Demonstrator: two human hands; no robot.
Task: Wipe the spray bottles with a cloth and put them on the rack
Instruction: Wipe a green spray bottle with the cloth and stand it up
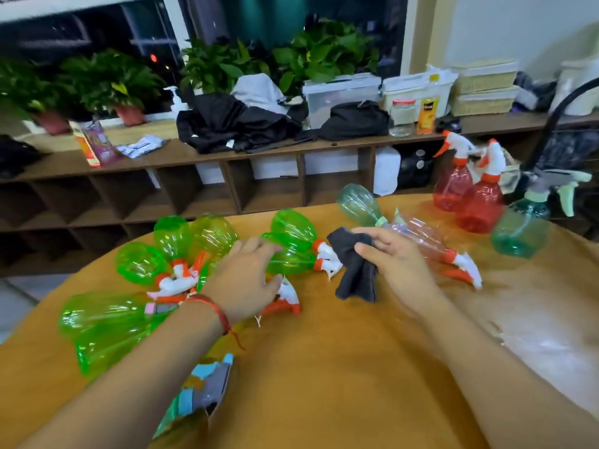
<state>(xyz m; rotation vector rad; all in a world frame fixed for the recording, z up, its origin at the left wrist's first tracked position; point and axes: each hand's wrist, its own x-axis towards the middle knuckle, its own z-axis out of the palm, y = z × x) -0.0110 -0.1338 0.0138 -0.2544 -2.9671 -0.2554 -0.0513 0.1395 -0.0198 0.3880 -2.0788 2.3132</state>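
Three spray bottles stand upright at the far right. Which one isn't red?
The teal bottle, rightmost and nearest the person, with a pale green trigger head. The two red bottles behind it have orange-and-white heads.

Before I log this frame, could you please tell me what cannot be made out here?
All head view.
1. Whether the left hand grips the translucent green plastic spray bottle under it: fingertips blurred.
2. The pale pink clear plastic spray bottle: partly hidden by the right hand holding the dark grey fabric cloth.
3. The black curved frame: cut off by the right edge.
4. Print on the orange carton: too small.
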